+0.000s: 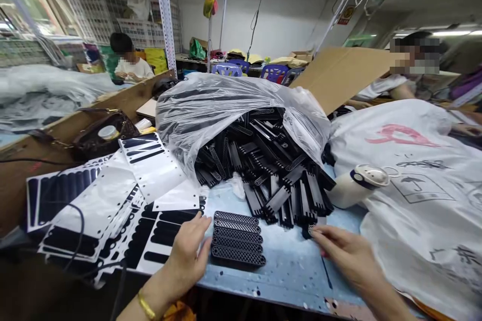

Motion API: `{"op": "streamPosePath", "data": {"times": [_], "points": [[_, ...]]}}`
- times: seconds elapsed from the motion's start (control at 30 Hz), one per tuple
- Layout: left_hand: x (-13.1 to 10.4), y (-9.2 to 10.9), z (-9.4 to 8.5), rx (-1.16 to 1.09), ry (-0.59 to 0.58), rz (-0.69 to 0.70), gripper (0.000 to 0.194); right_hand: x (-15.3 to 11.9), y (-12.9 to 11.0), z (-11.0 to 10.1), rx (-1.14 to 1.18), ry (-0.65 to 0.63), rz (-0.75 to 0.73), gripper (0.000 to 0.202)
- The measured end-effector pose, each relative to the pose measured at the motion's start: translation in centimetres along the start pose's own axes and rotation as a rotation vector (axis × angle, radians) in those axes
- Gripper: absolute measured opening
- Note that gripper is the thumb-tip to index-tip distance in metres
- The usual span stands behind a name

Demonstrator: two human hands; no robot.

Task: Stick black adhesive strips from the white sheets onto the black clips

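Note:
Several black plastic strips with a mesh-textured face (238, 233) lie side by side in a neat block on the blue table. Just left of that block is my left hand (190, 248), its thumb apart from the fingers and nothing visible in it. My right hand (339, 246) pinches the end of a black plastic strip (309, 230) at the front right of the pile. That loose pile of black plastic strips (259, 160) spills from a clear plastic bag (211, 98). At left lie white sheets with black rounded strip stickers (165, 235), close to my left hand.
A pale tumbler (348, 188) leans right of the pile, beside a large white sack (406, 185). A brown handbag (107, 133) sits behind the sheets, along a wooden board (150, 88). Cardboard (339, 72) rises behind. One person sits at far left, another at right.

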State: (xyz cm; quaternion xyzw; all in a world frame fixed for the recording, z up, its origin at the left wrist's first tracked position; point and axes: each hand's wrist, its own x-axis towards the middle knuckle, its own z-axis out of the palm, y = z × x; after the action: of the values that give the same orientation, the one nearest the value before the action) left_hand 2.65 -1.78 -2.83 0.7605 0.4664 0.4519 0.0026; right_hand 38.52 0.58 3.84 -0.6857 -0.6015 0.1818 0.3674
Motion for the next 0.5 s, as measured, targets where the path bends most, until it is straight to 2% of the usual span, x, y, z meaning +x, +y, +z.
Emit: {"op": "streamPosePath", "data": {"times": [0.07, 0.1, 0.2, 0.27, 0.37, 0.5], "points": [[0.8, 0.2, 0.6, -0.008, -0.058, 0.010, 0.041, -0.5, -3.6, 3.8, -0.002, -0.292, -0.147, 0.031], [1.2, 0.3, 1.0, -0.007, -0.098, 0.013, 0.041, -0.7, -5.1, 5.8, -0.030, -0.358, -0.251, 0.031], [2.3, 0.5, 2.0, -0.006, -0.235, 0.006, 0.041, -1.2, -8.0, 11.0, -0.065, -0.398, -0.367, 0.027], [2.8, 0.6, 2.4, -0.006, -0.308, -0.006, 0.043, -1.4, -8.6, 13.1, -0.101, -0.415, -0.413, 0.026], [3.3, 0.7, 2.8, -0.011, -0.395, -0.033, 0.043, -1.4, -8.4, 14.4, -0.152, -0.463, -0.457, 0.025], [3.5, 0.8, 2.9, -0.021, -0.454, -0.048, 0.043, -1.1, -7.9, 13.9, -0.172, -0.490, -0.455, 0.019]]}}
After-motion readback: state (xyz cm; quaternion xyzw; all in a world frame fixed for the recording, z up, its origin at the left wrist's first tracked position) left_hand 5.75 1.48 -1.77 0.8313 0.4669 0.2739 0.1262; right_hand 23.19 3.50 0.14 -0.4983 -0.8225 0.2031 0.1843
